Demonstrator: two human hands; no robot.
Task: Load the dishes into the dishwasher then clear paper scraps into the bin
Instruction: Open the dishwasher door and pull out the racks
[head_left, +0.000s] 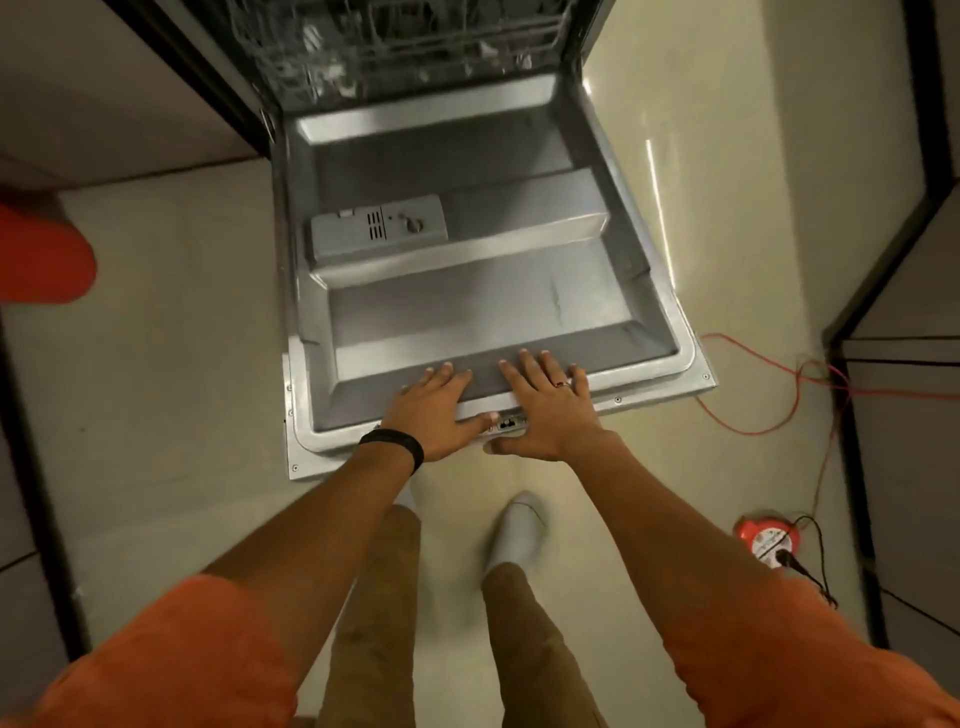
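Standing on the pale floor in white shoes, the person reaches both arms forward; the left hand and right hand lie flat on the near rim of the grey stainless-steel dishwasher door, side by side with a small gap between them, fingers straight and holding nothing; the right thumb hangs just below that rim. The door lies almost level; at its middle sits a grey plastic detergent dispenser; beyond its far hinge edge the wire rack shows inside the tub, too blurred to tell what it carries. To the right of the door a thin red cable trails on the floor. No loose dishes, paper scraps or bin are in view. The dishwasher step seems to be in hand, with the hands working the door, though whether to open or close it cannot be told; if closing, the next move calls for fingers hooked under the near rim and a lift toward the tub, feet kept clear.
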